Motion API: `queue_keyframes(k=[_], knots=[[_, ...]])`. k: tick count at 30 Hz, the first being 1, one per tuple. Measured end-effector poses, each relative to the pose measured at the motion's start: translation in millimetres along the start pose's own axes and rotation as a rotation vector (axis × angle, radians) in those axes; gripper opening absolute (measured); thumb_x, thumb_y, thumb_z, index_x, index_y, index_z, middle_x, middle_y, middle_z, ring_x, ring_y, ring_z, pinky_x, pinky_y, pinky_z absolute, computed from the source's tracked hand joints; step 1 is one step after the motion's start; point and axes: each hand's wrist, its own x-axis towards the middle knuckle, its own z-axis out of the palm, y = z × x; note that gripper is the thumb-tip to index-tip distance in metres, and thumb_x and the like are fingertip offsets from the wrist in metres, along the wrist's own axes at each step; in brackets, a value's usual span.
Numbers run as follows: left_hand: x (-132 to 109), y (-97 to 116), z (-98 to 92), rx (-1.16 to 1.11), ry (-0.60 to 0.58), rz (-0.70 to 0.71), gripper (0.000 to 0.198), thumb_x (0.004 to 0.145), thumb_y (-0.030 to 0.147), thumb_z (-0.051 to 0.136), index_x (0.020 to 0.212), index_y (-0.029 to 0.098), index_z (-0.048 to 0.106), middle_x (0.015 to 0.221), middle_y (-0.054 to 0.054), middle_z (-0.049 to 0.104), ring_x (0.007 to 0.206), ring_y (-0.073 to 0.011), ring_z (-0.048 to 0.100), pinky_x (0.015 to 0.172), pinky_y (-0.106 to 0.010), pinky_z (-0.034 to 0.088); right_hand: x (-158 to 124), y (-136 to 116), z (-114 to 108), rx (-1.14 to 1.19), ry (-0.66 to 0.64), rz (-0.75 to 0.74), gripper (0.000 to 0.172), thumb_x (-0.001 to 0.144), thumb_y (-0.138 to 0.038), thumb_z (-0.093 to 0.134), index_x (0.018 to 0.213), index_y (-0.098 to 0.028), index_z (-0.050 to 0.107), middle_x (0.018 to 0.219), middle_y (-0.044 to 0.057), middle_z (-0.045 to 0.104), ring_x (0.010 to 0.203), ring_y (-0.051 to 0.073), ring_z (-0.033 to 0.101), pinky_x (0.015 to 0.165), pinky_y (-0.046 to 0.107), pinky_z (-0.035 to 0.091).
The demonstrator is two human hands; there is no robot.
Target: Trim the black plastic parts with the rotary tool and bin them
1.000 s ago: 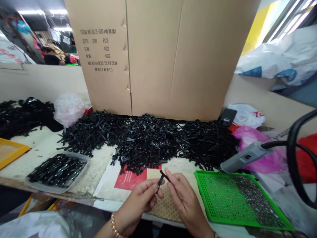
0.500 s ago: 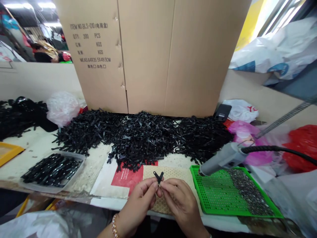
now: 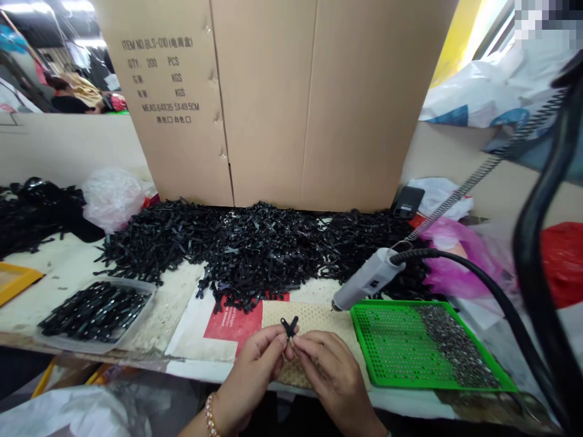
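Note:
Between the fingertips of both hands is a small pair of flat black strips, crossed in an X with rounded, holed ends. My left hand, with a beaded bracelet at the wrist, pinches its lower left side. From the right, my right hand pinches its lower right side. The strips' lower ends are hidden by the fingers. Under the hands lies a tan honeycomb-patterned mat. Up and to the right hangs a grey electric screwdriver on a coil spring, its tip above the mat's edge.
A green perforated tray with many small metal pieces stands at the right. Black strips lie in a large pile along the cardboard box. More strips fill a clear plastic tub at the left. A black cable crosses the right side.
The hanging screwdriver has swung left and slightly up, from over the green tray to beside it. Its black cable now bends across the right. Both hands still hold the crossed strips.

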Motion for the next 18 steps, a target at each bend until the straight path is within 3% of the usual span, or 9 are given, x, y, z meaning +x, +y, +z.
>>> queue_keyframes(k=[7, 13, 18], knots=[[-0.8, 1.4, 2.9, -0.064, 0.051, -0.011, 0.037, 0.075, 0.050, 0.064, 0.068, 0.015, 0.053, 0.065, 0.003, 0.047, 0.051, -0.0058, 0.029, 0.049, -0.020, 0.021, 1.0, 3.0, 4.4, 0.013, 0.004, 0.030, 0.021, 0.096, -0.012, 0.049, 0.112, -0.022, 0.059, 0.093, 0.006, 0.063, 0.088, 0.020, 0.060, 0.075, 0.033, 0.052], [4.3, -3.4, 3.0, -0.044, 0.141, -0.026, 0.047, 0.069, 0.060, 0.067, 0.070, 0.013, 0.062, 0.057, 0.005, 0.042, 0.049, -0.0056, 0.025, 0.047, -0.021, 0.017, 0.0, -2.1, 2.3, 0.010, -0.057, -0.024, 0.030, 0.096, -0.011, 0.047, 0.122, -0.023, 0.056, 0.099, 0.008, 0.063, 0.091, 0.020, 0.060, 0.078, 0.033, 0.053], [14.1, 5.1, -12.9, 0.008, 0.263, 0.037, 0.051, 0.068, 0.063, 0.067, 0.080, 0.013, 0.069, 0.059, 0.002, 0.051, 0.054, -0.0082, 0.036, 0.051, -0.020, 0.026, 37.9, 17.7, -8.6, 0.026, -0.060, 0.077, 0.019, 0.096, -0.023, 0.049, 0.110, -0.020, 0.062, 0.102, 0.009, 0.063, 0.096, 0.022, 0.060, 0.084, 0.034, 0.053]])
